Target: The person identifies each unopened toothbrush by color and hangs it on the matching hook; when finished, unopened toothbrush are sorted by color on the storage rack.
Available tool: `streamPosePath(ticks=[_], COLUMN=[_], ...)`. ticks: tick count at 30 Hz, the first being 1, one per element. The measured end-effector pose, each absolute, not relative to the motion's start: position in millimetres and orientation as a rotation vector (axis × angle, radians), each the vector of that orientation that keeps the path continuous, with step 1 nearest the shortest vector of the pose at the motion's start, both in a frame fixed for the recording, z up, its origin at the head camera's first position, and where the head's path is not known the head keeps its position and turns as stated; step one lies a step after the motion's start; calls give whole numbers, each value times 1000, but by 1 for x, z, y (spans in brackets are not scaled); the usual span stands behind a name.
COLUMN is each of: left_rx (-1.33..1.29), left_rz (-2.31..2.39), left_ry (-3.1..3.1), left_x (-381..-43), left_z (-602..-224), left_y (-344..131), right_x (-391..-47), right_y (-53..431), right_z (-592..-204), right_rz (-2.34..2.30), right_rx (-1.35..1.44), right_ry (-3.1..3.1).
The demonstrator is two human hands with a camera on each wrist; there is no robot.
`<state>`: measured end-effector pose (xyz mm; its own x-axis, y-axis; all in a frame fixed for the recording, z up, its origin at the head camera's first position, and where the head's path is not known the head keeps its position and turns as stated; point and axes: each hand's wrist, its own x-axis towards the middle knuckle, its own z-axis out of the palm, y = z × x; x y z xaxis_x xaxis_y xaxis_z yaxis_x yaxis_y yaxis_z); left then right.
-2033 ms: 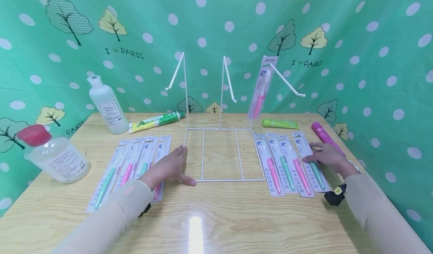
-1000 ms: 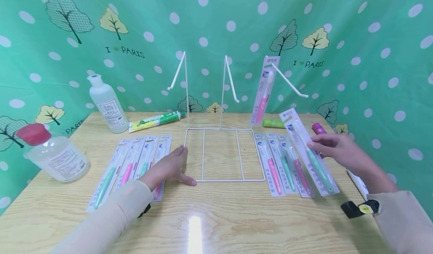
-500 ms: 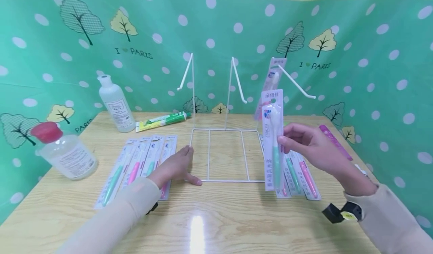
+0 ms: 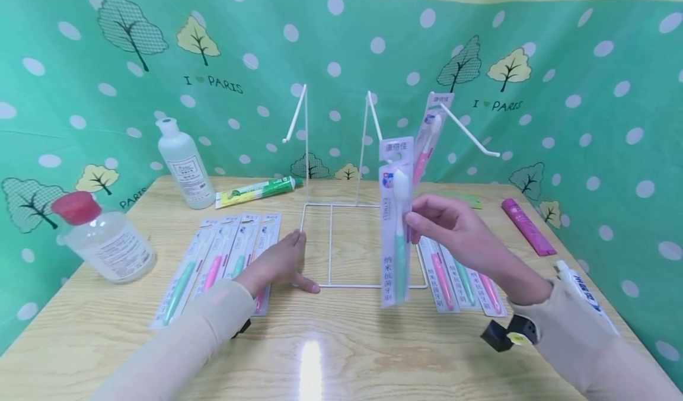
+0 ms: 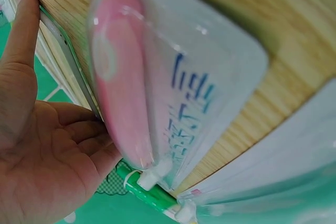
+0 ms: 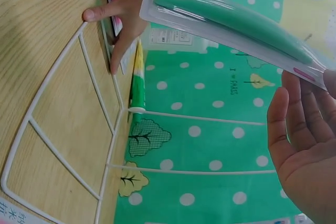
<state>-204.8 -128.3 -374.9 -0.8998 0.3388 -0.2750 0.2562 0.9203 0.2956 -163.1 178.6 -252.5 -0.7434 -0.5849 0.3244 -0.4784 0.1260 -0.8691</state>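
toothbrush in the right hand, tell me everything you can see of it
The toothbrush has a green handle and a whitish neck and head; its bristles can't be made out clearly. It is packed under what looks like clear, shiny plastic on a pale card with dark lettering, a small round logo and a hanging hole near the top. It is nearly upright, head end up, held above the table. The right hand pinches the pack by one long edge.

Green tube (image 4: 471, 200) partly behind right hand (image 4: 447, 224), rack base (image 4: 330, 247) partly behind toothbrush pack (image 4: 396, 223)
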Motion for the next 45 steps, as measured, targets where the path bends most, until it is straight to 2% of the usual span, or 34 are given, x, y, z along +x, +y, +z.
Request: streamPosePath(ticks=[11,30,45], left_rx=[443,435,444], left_rz=[374,355,363], left_ry=[2758,2777,2786], left_x=[-203,-202,-199], left_z=[-372,-375,-374], left_y=[-128,-128,-129], right_x=[-192,-271,-297], right_y=[154,121,119], right_z=[-265,-245,-244], right_rz=[-1733,-1829,-1792], right_rx=[-871,-326,-262], right_ry=[2369,2436,2467])
